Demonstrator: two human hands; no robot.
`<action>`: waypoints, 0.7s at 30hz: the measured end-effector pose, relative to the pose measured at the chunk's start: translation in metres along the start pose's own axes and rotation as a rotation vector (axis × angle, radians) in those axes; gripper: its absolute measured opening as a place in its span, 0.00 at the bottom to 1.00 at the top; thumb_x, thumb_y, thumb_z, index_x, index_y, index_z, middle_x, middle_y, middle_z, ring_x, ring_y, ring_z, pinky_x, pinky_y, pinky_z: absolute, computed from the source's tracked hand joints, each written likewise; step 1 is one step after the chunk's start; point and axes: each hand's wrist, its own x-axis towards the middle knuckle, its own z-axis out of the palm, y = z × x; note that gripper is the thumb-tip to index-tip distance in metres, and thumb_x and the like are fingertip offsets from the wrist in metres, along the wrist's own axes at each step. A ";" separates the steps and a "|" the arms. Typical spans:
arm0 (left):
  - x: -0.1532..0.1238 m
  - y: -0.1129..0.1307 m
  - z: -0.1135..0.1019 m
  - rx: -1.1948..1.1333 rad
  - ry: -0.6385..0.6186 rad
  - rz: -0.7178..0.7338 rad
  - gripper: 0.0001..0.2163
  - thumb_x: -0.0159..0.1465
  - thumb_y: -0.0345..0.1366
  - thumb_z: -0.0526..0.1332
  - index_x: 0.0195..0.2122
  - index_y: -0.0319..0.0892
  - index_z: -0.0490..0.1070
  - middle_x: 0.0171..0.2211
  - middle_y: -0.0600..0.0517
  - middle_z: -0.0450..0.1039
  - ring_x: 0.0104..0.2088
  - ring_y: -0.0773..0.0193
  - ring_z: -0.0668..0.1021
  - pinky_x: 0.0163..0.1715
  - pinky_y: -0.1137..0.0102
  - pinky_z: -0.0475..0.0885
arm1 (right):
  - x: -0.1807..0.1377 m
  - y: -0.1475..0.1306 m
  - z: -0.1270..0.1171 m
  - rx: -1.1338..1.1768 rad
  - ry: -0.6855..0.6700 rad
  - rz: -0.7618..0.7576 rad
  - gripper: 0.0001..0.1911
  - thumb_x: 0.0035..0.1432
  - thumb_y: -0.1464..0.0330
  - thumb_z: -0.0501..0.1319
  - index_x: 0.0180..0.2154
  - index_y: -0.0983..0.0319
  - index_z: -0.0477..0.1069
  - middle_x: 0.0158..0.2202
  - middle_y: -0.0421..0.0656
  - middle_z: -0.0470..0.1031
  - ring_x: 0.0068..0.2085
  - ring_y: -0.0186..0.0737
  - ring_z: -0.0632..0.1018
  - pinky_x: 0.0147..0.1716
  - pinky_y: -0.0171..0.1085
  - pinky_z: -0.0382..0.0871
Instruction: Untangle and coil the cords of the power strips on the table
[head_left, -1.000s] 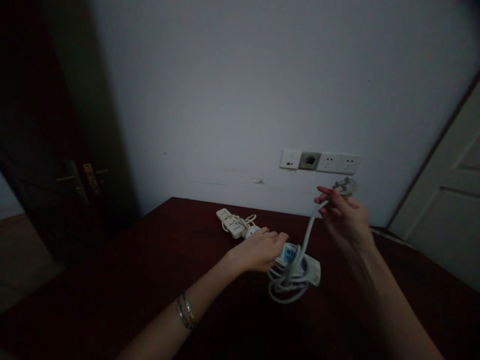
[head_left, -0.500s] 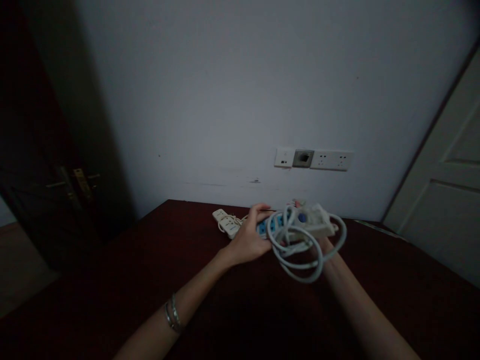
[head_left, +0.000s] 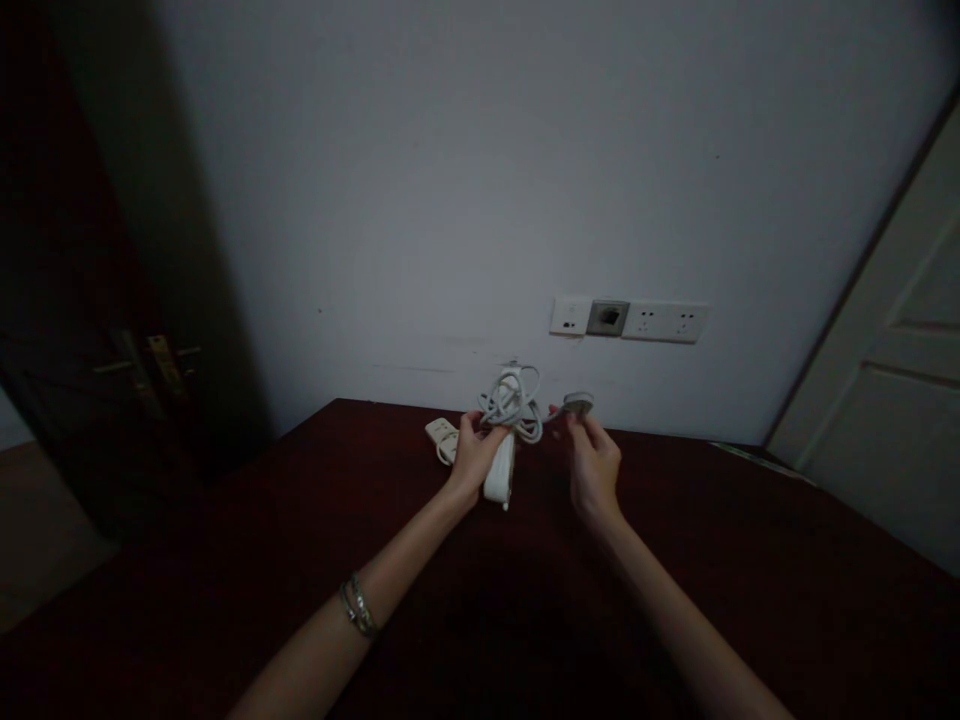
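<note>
My left hand [head_left: 473, 457] is closed round a white power strip [head_left: 501, 470], held upright above the dark red table [head_left: 225, 560], with its grey cable [head_left: 512, 398] coiled at the top. My right hand [head_left: 594, 462] pinches the cable's plug [head_left: 577, 404] a little to the right of the coil. Both hands are raised in front of the wall. A bracelet sits on my left wrist.
A second cream power strip [head_left: 442, 436] lies on the table behind my left hand. A row of wall sockets [head_left: 628, 320] is on the white wall above. A dark door with a brass handle [head_left: 161, 365] stands left; a white door [head_left: 892, 400] stands right.
The power strip was lifted off the table and turned upright in my left hand. The loose cable loops are now bunched at its top, and my right hand holds the plug end.
</note>
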 end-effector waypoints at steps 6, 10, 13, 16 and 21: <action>0.004 -0.002 -0.002 -0.077 -0.052 -0.148 0.23 0.53 0.42 0.63 0.47 0.40 0.60 0.21 0.56 0.69 0.16 0.68 0.71 0.18 0.72 0.67 | -0.015 0.001 0.005 -0.261 -0.298 -0.319 0.11 0.53 0.65 0.60 0.38 0.61 0.76 0.39 0.45 0.75 0.42 0.39 0.74 0.45 0.41 0.66; 0.009 0.001 -0.008 -0.268 -0.193 -0.348 0.11 0.55 0.39 0.58 0.35 0.36 0.68 0.20 0.53 0.70 0.17 0.68 0.71 0.20 0.71 0.68 | -0.019 -0.006 0.008 -0.320 -0.483 -0.405 0.07 0.53 0.67 0.61 0.34 0.60 0.75 0.35 0.43 0.74 0.38 0.38 0.74 0.40 0.38 0.68; 0.011 0.005 -0.014 -0.375 -0.236 -0.453 0.09 0.55 0.37 0.55 0.30 0.36 0.70 0.20 0.50 0.71 0.18 0.65 0.71 0.21 0.69 0.69 | -0.015 -0.011 0.006 -0.385 -0.526 -0.420 0.06 0.54 0.67 0.60 0.34 0.60 0.73 0.34 0.43 0.73 0.38 0.38 0.74 0.40 0.38 0.67; 0.010 0.011 -0.019 -0.440 -0.272 -0.393 0.08 0.50 0.32 0.56 0.31 0.36 0.71 0.23 0.48 0.73 0.21 0.64 0.73 0.24 0.69 0.70 | -0.010 -0.013 0.003 -0.413 -0.528 -0.465 0.05 0.55 0.67 0.59 0.35 0.61 0.70 0.36 0.44 0.72 0.39 0.39 0.73 0.40 0.38 0.67; 0.005 0.025 -0.019 -0.387 -0.416 -0.206 0.23 0.43 0.24 0.61 0.44 0.37 0.68 0.31 0.49 0.74 0.28 0.65 0.74 0.31 0.71 0.69 | -0.009 -0.019 -0.001 -0.411 -0.557 -0.501 0.05 0.55 0.68 0.59 0.37 0.60 0.69 0.36 0.43 0.72 0.39 0.38 0.73 0.41 0.37 0.66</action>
